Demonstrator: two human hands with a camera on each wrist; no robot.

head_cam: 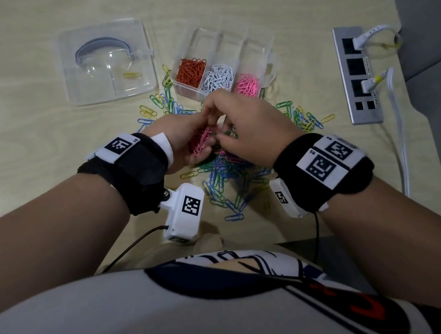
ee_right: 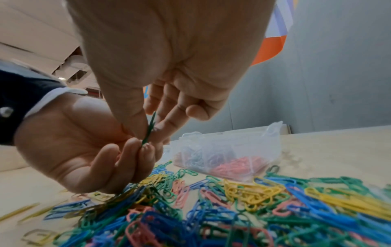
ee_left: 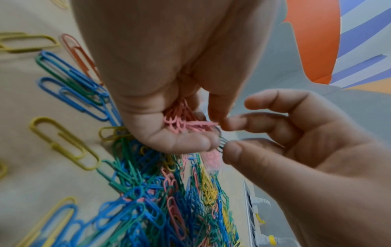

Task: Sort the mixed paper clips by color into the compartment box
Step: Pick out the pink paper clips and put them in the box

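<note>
Closest to the camera, at the bottom of the head view, is the person's shirt [head_cam: 121, 323], white with dark and red print. Above it lies the pale wooden counter [head_cam: 18, 135], which fills most of the frame. Near the upper left sits a clear lid [head_cam: 107, 61], laid flat and out of the way so the box is open. Just right of it, at the upper middle, stands the compartment box [head_cam: 222, 62]. It already has orange, white and pink clips in three slots, one color each, and the slots behind them look bare. At the right edge lies a gray power strip [head_cam: 357, 74] with white cables plugged in.

In the middle of the frame spreads the mixed pile of paper clips [head_cam: 227, 185], mostly blue, green, yellow and pink, lying loose just below the box.

Over the pile the two hands meet. The left hand [head_cam: 183, 140] has its fingers curled round a bunch of pink clips [ee_left: 186, 122], likely saving them up to drop in the pink slot all at once. The right hand [head_cam: 250, 127] pinches a single green clip [ee_right: 149, 130] between thumb and fingertip. It seems to be pulling this stray one away from the pink bunch.
</note>
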